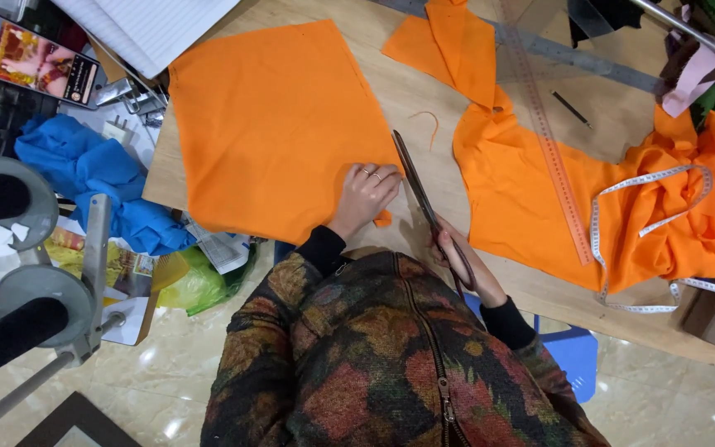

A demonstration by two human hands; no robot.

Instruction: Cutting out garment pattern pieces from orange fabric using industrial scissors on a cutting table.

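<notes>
Scissors [422, 192] out on the wooden counter [424, 91], long dark blades lying flat and pointing away from the person, tips just at the right edge of the flat orange fabric piece [279, 124]. Right hand [463, 257] is wrapped around the scissor handles, fingers through the loops and closed on them, down at the near edge of the counter. Blades look pretty much together, can't tell if there's a sliver of gap.

Left hand [366, 194] is flat on the near right corner of that orange piece, fingers spread a bit and pressing it down, rings on a couple of fingers. Small orange scrap [383, 218] sits right under that hand, touching the edge of the big piece.

To the right of the scissors there's a bigger heap of the same orange cloth [672, 215], partly flat, partly bunched up toward the far right. A clear long ruler [549, 149] lies across it at a slant, and a white measuring tape [647, 186] loops over the bunched part. A loose orange thread [429, 124] lies on the bare wood between the two pieces.

Off the left side of the counter: crumpled blue fabric [93, 170], a phone [36, 60] with its screen lit, and a white lined pad [155, 25] up top.
</notes>
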